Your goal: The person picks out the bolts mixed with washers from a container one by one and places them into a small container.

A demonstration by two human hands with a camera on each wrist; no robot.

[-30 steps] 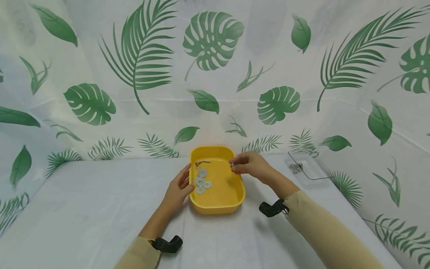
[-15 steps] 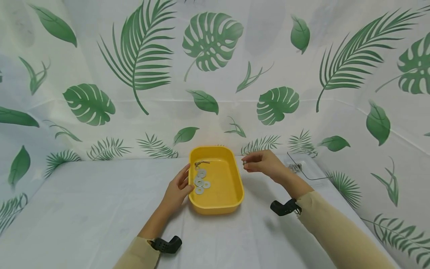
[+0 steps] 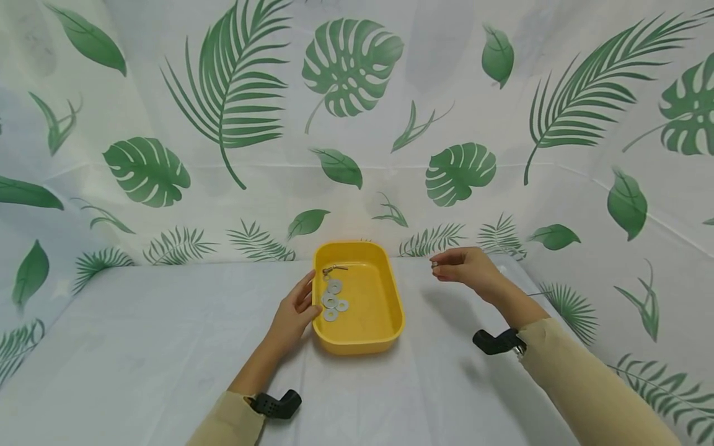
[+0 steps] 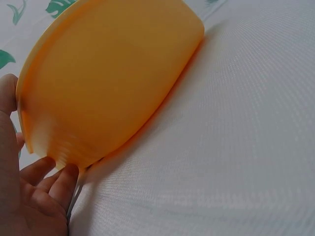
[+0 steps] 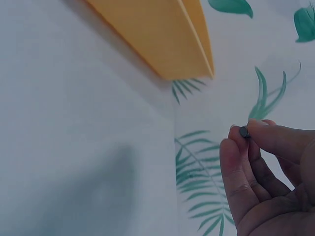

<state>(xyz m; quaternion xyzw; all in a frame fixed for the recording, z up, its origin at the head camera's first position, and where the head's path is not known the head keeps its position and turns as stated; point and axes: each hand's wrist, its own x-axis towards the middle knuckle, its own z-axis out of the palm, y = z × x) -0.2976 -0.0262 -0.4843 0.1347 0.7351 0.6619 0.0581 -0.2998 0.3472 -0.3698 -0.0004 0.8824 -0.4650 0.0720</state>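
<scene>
In the head view, a yellow tray (image 3: 370,319) sits on the white-covered table. My left hand (image 3: 292,316) holds its left side, thumb at the rim and fingers against the outer wall, as the left wrist view also shows. Inside, several flat washers (image 3: 330,301) lie along the left, with small screws (image 3: 338,268) above them. Right of the tray and above the table, my right hand (image 3: 471,267) pinches a small round-ended metal piece (image 5: 244,132) between thumb and fingers; most of that piece is hidden by the fingertips.
A clear box (image 3: 515,274) stands at the back right, mostly hidden behind my right hand. The end of a thin bent rod (image 3: 538,293) shows beside it. A leaf-printed cloth (image 3: 346,167) hangs along the back of the table.
My right hand has moved right, from over the tray's right rim to near the clear box, still pinching the small metal piece. The left hand and tray have stayed in place.
</scene>
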